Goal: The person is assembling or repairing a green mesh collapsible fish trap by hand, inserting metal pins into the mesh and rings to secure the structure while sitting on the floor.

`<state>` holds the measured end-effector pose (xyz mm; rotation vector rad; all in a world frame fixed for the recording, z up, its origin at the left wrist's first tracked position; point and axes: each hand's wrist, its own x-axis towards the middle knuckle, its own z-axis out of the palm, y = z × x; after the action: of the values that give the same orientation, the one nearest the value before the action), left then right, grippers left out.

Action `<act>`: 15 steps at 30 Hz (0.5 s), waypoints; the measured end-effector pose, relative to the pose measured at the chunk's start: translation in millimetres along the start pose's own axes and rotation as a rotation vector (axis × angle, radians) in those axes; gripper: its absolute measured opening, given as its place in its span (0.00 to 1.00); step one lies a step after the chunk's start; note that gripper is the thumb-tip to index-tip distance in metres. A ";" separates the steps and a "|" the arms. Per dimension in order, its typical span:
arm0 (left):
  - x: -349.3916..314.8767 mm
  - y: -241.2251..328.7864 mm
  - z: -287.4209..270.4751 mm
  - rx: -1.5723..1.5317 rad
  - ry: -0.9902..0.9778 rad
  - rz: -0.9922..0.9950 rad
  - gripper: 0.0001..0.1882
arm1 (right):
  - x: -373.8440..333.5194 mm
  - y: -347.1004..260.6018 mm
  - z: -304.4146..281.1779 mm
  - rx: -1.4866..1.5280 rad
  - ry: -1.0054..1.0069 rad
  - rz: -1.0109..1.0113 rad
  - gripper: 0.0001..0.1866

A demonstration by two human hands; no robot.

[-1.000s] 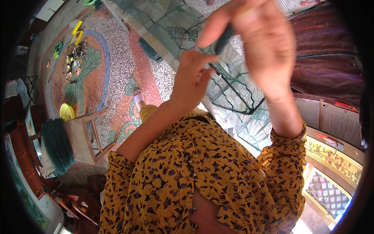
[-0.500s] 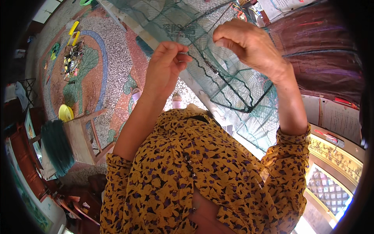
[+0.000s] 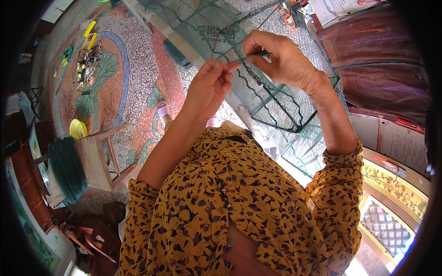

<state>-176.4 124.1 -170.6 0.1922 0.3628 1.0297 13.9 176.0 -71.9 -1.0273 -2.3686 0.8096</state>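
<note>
A home, as far as the warped rim shows: patterned terrazzo floor, wooden stool, dark wooden furniture.

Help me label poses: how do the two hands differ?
The right hand sits higher in view than the left hand. The left hand points up-right, the right hand leftward. The right hand holds a slim dark item; the left hand's hold is unclear. Both are bare.

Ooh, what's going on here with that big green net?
A person in a yellow patterned shirt has both hands up over the green net. The right grip pinches a slim dark thing. The left grip is close beside it, fingers drawn together, but I can't tell if it holds anything. A yellow bowl is off to the left, near a wooden stool.
</note>
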 end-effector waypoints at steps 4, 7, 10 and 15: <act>2.3 -6.8 -4.2 -0.030 0.012 0.021 0.03 | 4.4 -4.7 16.5 -0.009 0.026 -0.064 0.07; 1.5 -8.6 5.0 0.075 0.115 0.071 0.02 | 4.6 -3.0 25.8 -0.045 0.051 -0.048 0.06; 1.8 -12.4 8.7 0.255 0.089 0.152 0.03 | 4.0 -13.1 24.8 -0.118 0.130 -0.210 0.05; -6.3 -30.6 -2.7 0.653 -0.020 0.329 0.10 | 17.4 -67.0 34.9 0.270 0.132 -0.405 0.05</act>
<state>-155.9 103.2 -181.8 0.8708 0.6576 1.2023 -51.6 140.3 -50.7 -0.4562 -2.1750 0.8442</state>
